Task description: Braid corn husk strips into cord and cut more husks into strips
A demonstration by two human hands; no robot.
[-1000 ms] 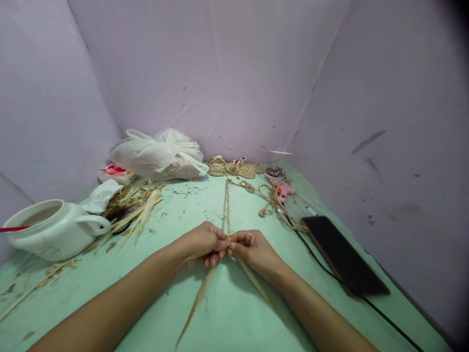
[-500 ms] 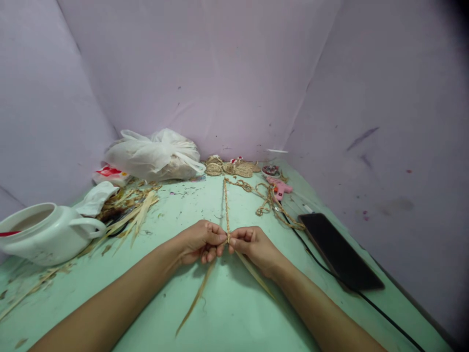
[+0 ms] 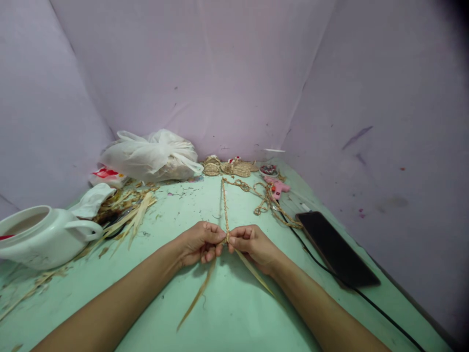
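A thin braided cord (image 3: 225, 205) of straw-coloured fibre runs straight away from me along the green table. Its near end is pinched between my left hand (image 3: 207, 240) and my right hand (image 3: 251, 244), whose fingertips almost meet. One loose fibre strand (image 3: 198, 298) trails toward me from under the left fingers. Another flat strand (image 3: 256, 275) slants down to the right from below the right hand. The far part of the cord bends right into a loose tangle (image 3: 267, 195). The fingertips hide the exact crossing of the strands.
At left are a white teapot-like vessel (image 3: 47, 244), dry fibre strips (image 3: 141, 210) and a white plastic bag (image 3: 150, 156). Woven straw pieces (image 3: 238, 167) lie by the back wall. To the right are a pink glue gun (image 3: 277, 187), a dark phone (image 3: 337, 249) and a black cable (image 3: 381, 310).
The view has shifted slightly, so the surroundings sit a little further left. Both hands keep their pinch on the cord, with only tiny finger movement.
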